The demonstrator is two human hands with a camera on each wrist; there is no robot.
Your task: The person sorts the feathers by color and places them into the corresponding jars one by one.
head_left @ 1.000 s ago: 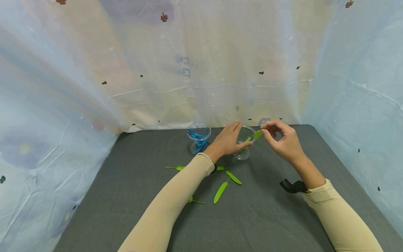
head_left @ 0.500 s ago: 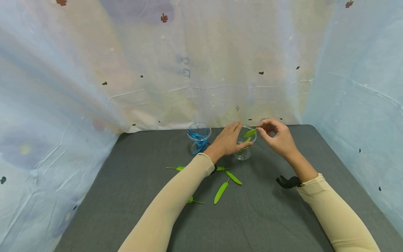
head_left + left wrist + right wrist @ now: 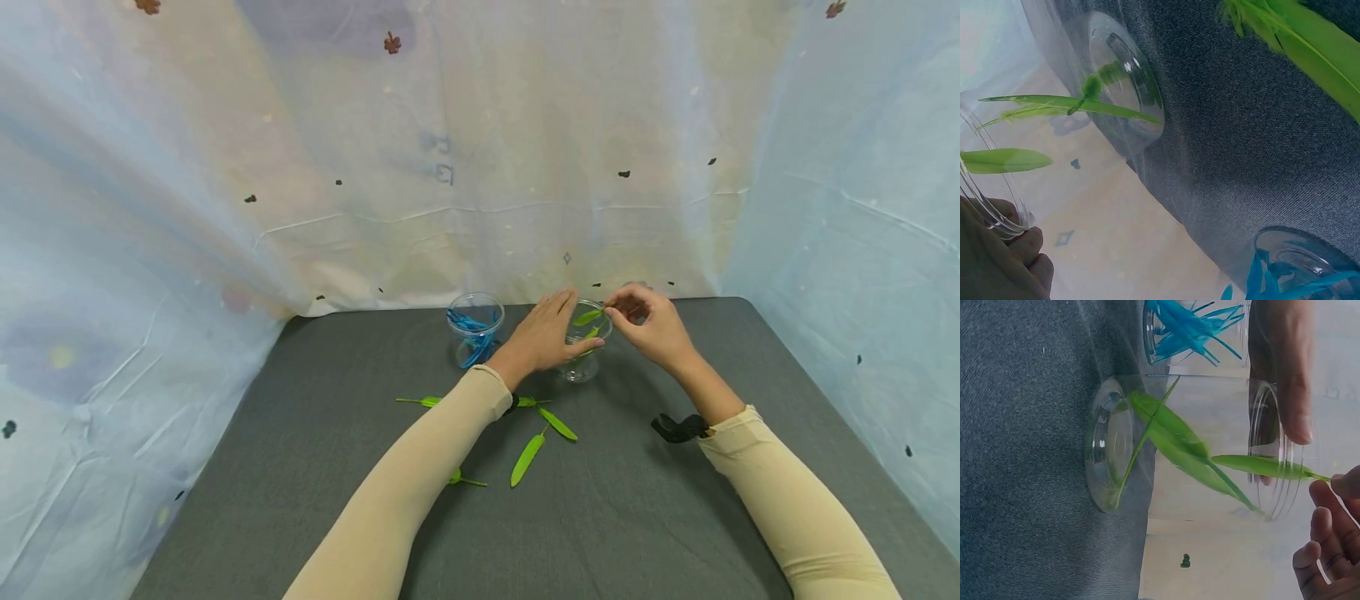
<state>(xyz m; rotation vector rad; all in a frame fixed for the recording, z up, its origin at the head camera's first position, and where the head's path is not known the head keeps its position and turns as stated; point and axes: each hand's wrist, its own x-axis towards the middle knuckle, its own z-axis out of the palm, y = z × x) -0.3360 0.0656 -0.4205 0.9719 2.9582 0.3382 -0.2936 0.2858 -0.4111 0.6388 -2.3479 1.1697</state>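
Observation:
My left hand [image 3: 542, 332] holds a clear plastic jar [image 3: 579, 372] near its rim, thumb on the near side and fingers around the far side. Between thumb and fingertip, my right hand [image 3: 651, 327] pinches the quill of a green feather [image 3: 1254, 465]. That feather reaches through the jar's mouth, its blade inside and its quill end outside the rim. Lower in the jar lie other green feathers [image 3: 1172, 437], crossing one another. The left palm hides part of the jar in the head view.
Left of the jar stands another clear jar [image 3: 476, 302] with blue feathers [image 3: 478, 342] in it. Several loose green feathers [image 3: 527, 461] lie on the grey tabletop [image 3: 615, 508], some partly behind the left forearm. A patterned curtain [image 3: 510, 125] rises behind the table.
My right hand has moved left toward the jar, bringing the green feather from beside the rim into its mouth. The left hand and the jar have stayed in place.

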